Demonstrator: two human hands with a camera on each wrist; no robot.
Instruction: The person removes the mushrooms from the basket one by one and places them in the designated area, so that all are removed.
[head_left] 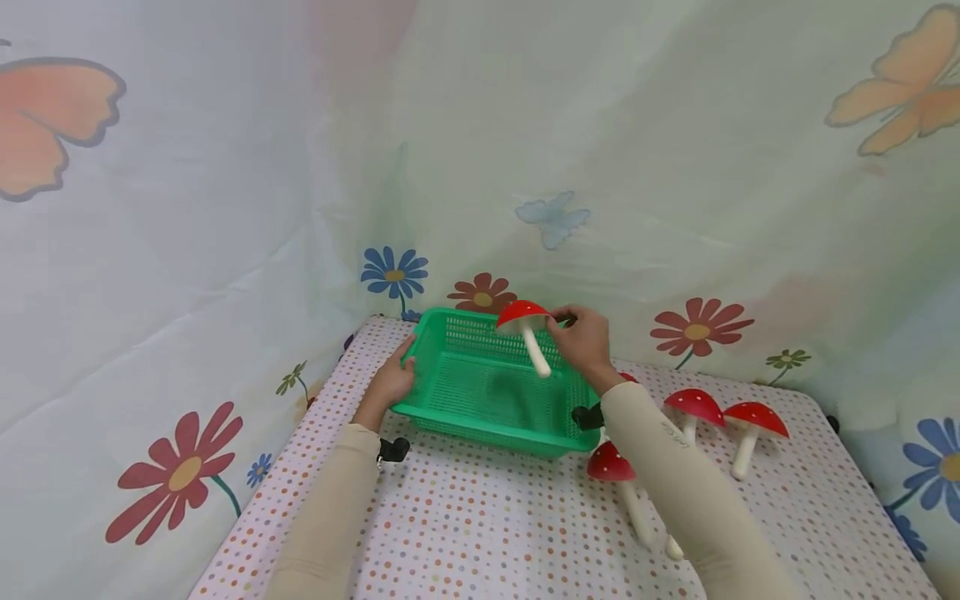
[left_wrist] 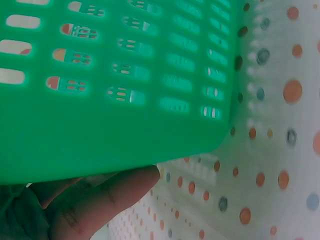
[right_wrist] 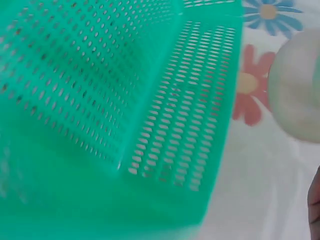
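Dotted tablecloth (head_left: pixel 480 533), flowered curtains (head_left: pixel 225 208); left grip (head_left: pixel 392 382) clasping basket (head_left: pixel 487 392), right grip (head_left: pixel 581 337) pinching mushroom (head_left: pixel 525 321).

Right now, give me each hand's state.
Left hand: grips the green basket by its rim.
Right hand: pinches the red mushroom above the basket.

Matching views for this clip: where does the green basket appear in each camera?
Head: green basket at centre, left hand on its left rim.
Left wrist: fills the upper left.
Right wrist: fills the left and centre.
Shared landmark: the basket's slotted mesh walls.
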